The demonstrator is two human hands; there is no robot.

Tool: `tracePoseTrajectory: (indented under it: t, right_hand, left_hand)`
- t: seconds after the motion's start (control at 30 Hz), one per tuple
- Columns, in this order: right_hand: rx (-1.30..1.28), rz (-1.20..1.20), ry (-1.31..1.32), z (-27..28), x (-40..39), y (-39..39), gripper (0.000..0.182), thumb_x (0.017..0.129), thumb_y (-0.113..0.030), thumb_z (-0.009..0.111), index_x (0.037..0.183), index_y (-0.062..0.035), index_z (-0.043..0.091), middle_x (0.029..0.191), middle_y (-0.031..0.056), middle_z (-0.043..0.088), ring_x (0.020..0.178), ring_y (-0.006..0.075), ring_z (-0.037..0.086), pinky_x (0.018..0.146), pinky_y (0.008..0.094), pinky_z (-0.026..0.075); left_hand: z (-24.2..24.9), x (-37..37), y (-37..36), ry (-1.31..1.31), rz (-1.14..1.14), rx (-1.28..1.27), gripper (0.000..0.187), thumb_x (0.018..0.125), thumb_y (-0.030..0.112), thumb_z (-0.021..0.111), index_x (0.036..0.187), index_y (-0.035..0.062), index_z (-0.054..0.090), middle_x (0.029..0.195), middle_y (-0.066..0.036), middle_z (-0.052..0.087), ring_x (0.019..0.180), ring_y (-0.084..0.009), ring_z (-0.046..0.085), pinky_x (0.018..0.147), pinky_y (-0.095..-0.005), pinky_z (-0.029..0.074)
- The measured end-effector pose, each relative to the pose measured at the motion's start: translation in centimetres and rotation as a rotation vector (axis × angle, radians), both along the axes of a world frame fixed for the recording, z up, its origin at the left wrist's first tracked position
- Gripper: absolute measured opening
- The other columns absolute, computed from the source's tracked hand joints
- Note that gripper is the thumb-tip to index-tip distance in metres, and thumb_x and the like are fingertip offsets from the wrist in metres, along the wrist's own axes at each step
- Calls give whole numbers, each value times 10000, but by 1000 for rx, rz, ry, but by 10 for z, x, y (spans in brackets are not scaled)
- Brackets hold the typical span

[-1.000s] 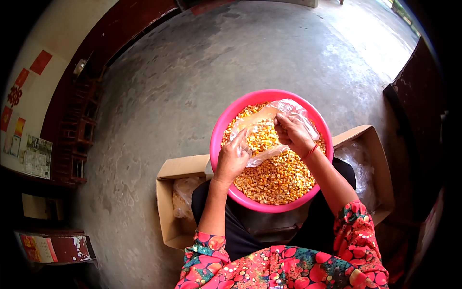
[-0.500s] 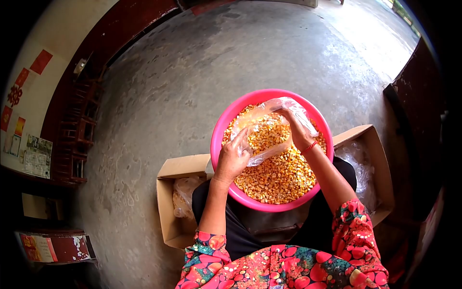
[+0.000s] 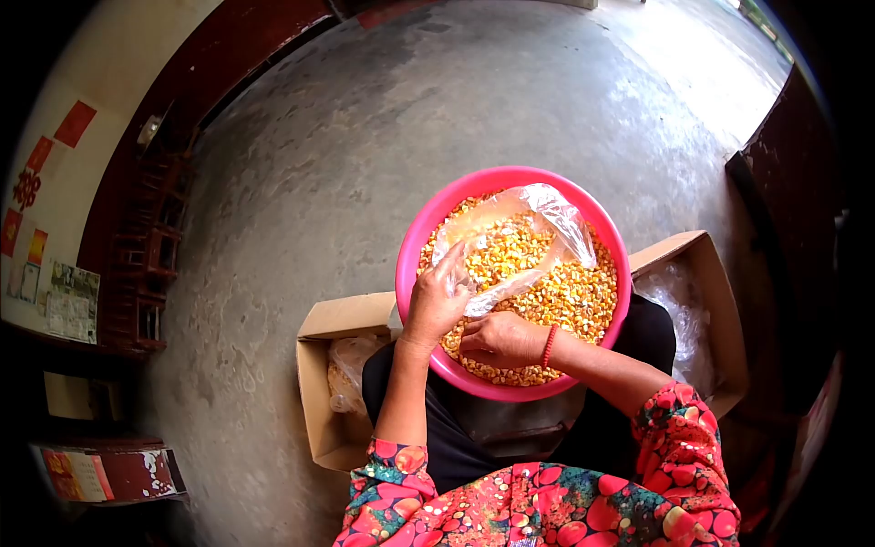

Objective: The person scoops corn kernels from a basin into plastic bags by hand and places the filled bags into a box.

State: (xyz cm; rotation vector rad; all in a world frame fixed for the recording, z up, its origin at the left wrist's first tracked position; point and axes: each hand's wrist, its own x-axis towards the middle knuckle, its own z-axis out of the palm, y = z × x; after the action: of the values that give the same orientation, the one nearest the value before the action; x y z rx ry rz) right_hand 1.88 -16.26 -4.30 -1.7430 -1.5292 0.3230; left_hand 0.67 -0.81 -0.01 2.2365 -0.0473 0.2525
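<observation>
A pink basin (image 3: 409, 260) full of yellow corn kernels (image 3: 583, 296) rests between my knees. Inside it, a clear plastic bag (image 3: 567, 223) lies spread with its mouth open and kernels within. My left hand (image 3: 436, 301) pinches the bag's left edge between thumb and fingers. At the near side of the basin, my right hand (image 3: 504, 340), with a red bead bracelet at the wrist, curls down into the loose kernels below the bag. Its fingertips are hidden.
Cardboard boxes stand on both sides: the left box (image 3: 319, 401) holds a bag of corn, the right box (image 3: 725, 319) holds crumpled clear plastic. Wooden chairs (image 3: 155, 246) line the left wall. Grey concrete floor (image 3: 301, 182) stretches ahead.
My right hand has left the bag's far right side and come down toward me, into the kernels beside my left wrist. The left hand keeps its grip on the bag, whose right side has sagged.
</observation>
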Motion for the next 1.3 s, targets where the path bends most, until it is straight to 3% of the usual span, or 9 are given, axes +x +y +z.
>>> tracePoseTrajectory:
  t: [0.23, 0.57, 0.67, 0.77, 0.83, 0.97, 1.03, 1.1, 1.3]
  right_hand:
    - [-143, -209, -151, -11, 4, -2, 172, 813, -201, 534, 767, -41, 575, 737, 174, 593, 732, 322, 601, 674, 434, 480]
    - [-270, -88, -167, -13, 7, 3, 153, 780, -178, 547, 717, -41, 569, 719, 165, 595, 690, 312, 607, 641, 418, 482]
    - [8, -200, -188, -22, 10, 7, 143, 795, -151, 542, 720, -33, 571, 727, 171, 602, 691, 310, 607, 634, 416, 477]
    - [133, -139, 151, 1, 15, 1, 166, 832, -151, 543, 745, -12, 573, 718, 167, 604, 675, 298, 601, 622, 402, 467]
    - [-160, 150, 392, 9, 19, -4, 197, 871, -185, 553, 843, 8, 583, 688, 148, 580, 650, 252, 569, 623, 373, 450]
    - [-286, 162, 905, 32, 31, -15, 304, 942, -269, 483, 763, -36, 563, 601, -9, 485, 554, 87, 466, 507, 260, 385]
    - [-26, -146, 1332, 46, 48, -25, 297, 946, -307, 477, 728, -111, 524, 548, -83, 356, 445, 18, 291, 398, 187, 210]
    - [215, -406, 1419, 33, 65, -27, 274, 952, -303, 463, 755, -121, 516, 526, -86, 334, 409, 24, 242, 373, 198, 182]
    - [542, -658, 1493, 8, 93, -35, 207, 929, -243, 464, 823, -92, 556, 640, -44, 467, 513, 54, 399, 454, 201, 310]
  left_hand:
    - [6, -1, -3, 26, -6, -13, 588, 675, -31, 527, 1255, 65, 492, 853, -185, 633, 782, -309, 628, 719, -357, 494]
    - [5, -1, 0, -10, -23, 12, 584, 678, -26, 519, 1255, 56, 489, 1005, -228, 617, 891, -341, 620, 768, -368, 491]
    - [4, 0, 0, -13, -32, 0, 588, 677, -24, 522, 1257, 57, 486, 1021, -227, 613, 908, -343, 615, 782, -370, 490]
    - [5, -1, -1, 10, -29, 4, 591, 676, -26, 525, 1260, 58, 483, 1022, -224, 613, 914, -343, 613, 786, -372, 489]
    - [6, -1, -1, 23, -23, 9, 591, 677, -26, 526, 1260, 58, 482, 1019, -224, 614, 914, -343, 613, 785, -372, 489]
    - [3, 0, -2, 28, -25, 17, 590, 679, -24, 527, 1261, 58, 482, 995, -208, 623, 869, -331, 620, 767, -368, 492]
    - [2, -1, -1, 5, -31, 29, 589, 679, -23, 528, 1261, 55, 481, 978, -200, 629, 847, -323, 623, 759, -365, 493]
    - [3, -1, -2, 18, -31, 24, 583, 680, -22, 523, 1258, 45, 483, 937, -185, 635, 806, -303, 627, 747, -360, 492]
    - [4, -1, -2, 56, -35, -1, 574, 681, -19, 517, 1251, 39, 488, 868, -181, 636, 776, -292, 629, 739, -355, 492]
